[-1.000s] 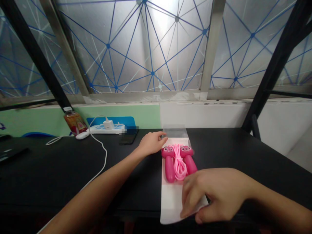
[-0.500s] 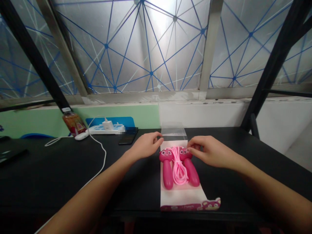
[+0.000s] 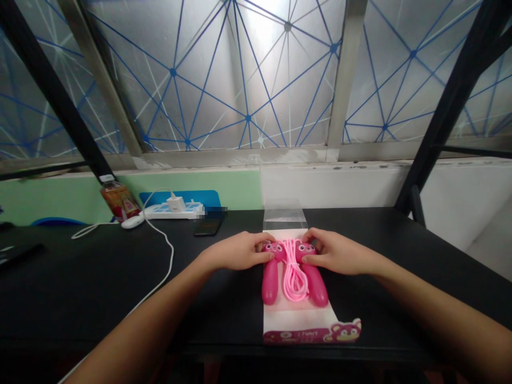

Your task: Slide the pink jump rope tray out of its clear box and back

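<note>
Two hands on a pink skipping rope – near the desk's front edge, on its backing card.
Left hand and right hand each curl loosely over a handle head, fingers resting on it, not clenched. Handles look like light, stiff, smooth plastic; the cord is soft and coiled – best gripped at the handle shafts. Desk is flat, black, slick; a charger cable trails toward the back-left.

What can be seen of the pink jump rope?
The jump rope has two glossy hot-pink plastic handles with cartoon animal heads, and a paler pink cord bundled in loops between them. It lies flat on a pink-and-white card on the black table, heads pointing away. The left hand touches the left head, the right hand the right.
</note>
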A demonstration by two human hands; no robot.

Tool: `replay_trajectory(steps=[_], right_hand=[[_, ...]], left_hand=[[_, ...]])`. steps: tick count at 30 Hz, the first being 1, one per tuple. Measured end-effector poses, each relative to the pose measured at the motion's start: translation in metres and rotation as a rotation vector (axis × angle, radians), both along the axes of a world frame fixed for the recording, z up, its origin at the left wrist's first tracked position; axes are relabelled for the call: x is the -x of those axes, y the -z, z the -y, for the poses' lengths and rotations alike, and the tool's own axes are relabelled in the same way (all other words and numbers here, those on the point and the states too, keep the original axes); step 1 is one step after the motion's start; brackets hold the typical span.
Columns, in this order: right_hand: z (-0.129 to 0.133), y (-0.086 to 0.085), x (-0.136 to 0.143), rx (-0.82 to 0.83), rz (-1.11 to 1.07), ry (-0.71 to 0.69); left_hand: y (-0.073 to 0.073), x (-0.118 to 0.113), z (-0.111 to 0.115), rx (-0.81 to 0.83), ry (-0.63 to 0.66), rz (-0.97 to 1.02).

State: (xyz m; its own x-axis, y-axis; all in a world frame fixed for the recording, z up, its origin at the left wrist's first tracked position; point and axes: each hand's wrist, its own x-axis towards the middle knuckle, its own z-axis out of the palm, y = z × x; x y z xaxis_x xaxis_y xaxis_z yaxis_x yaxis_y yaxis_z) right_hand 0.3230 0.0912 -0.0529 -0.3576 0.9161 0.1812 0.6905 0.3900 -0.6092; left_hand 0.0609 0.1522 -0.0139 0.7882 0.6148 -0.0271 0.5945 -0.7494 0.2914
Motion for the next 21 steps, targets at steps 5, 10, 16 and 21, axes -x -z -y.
replay_trajectory(steps=[5,10,16,21], right_hand=[[0.002,-0.001,0.002,0.017,-0.026,-0.021],[0.003,-0.003,0.008,-0.037,0.004,-0.007],[0.002,-0.004,0.013,-0.19,0.069,0.015],[0.005,-0.008,0.014,-0.183,0.055,-0.045]], left_hand=[[-0.002,0.003,0.002,-0.036,0.034,0.024],[-0.004,0.004,0.002,0.024,-0.002,0.03],[-0.009,0.009,-0.003,0.048,0.02,0.014],[-0.014,0.012,0.001,0.07,0.038,-0.005]])
